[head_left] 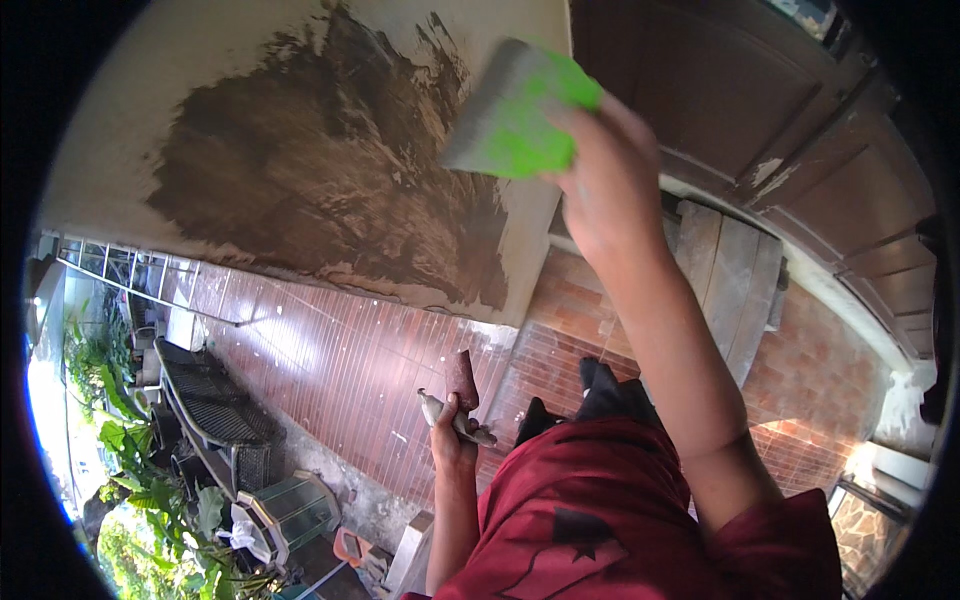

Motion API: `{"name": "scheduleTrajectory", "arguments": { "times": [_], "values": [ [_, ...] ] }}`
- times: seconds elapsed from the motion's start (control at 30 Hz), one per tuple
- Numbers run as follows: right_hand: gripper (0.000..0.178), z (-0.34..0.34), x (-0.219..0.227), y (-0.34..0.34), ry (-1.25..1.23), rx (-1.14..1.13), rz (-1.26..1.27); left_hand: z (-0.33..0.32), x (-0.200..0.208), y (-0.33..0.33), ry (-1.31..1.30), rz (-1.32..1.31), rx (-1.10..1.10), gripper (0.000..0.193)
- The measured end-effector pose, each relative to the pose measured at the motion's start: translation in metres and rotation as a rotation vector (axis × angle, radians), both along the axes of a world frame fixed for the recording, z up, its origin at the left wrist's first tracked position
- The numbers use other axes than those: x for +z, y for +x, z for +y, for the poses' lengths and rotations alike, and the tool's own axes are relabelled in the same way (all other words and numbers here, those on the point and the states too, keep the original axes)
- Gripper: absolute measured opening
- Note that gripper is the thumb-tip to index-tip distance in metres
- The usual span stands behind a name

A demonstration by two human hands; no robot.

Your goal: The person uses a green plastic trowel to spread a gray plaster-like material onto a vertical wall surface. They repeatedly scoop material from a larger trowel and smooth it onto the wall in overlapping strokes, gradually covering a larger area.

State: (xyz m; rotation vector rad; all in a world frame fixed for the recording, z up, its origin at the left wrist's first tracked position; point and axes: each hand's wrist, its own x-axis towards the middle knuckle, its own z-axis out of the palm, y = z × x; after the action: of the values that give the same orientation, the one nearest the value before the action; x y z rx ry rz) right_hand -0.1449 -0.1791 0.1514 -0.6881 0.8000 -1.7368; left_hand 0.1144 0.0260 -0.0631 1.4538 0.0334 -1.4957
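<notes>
My right hand, blurred by motion, is raised and closed around a wide green scraper with a grey blade edge. The scraper is in front of the right part of a pale wall, which bears a large uneven dark brown smear. Whether the blade touches the wall I cannot tell. Lower down, my left hand grips a tool with a thick reddish-brown handle and a grey-smeared part sticking out both sides of the fingers. My fingers hide the middle of that tool.
Red-brown tiles cover the floor. A wooden plank bench stands at right, below brown panelled doors. At left are a dark woven bench, a glass-sided octagonal table and green plants.
</notes>
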Motion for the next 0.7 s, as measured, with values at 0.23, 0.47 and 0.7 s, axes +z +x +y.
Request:
{"name": "scheduleTrajectory", "arguments": {
  "times": [0.23, 0.47, 0.7],
  "values": [
    [0.035, 0.051, -0.225, -0.041, 0.697, -0.137, -0.298, 0.028, -0.001, 0.0, -0.003, 0.0, 0.145, 0.015],
    [0.037, 0.079, -0.365, -0.044, 1.001, -0.075, -0.235, 0.057, -0.019, 0.009, 0.209, 0.014, 0.202, 0.026],
    [0.031, 0.053, -0.399, -0.009, 0.892, -0.095, -0.177, 0.045, -0.064, 0.035, 0.375, -0.067, 0.079, 0.021]
  ]
}}
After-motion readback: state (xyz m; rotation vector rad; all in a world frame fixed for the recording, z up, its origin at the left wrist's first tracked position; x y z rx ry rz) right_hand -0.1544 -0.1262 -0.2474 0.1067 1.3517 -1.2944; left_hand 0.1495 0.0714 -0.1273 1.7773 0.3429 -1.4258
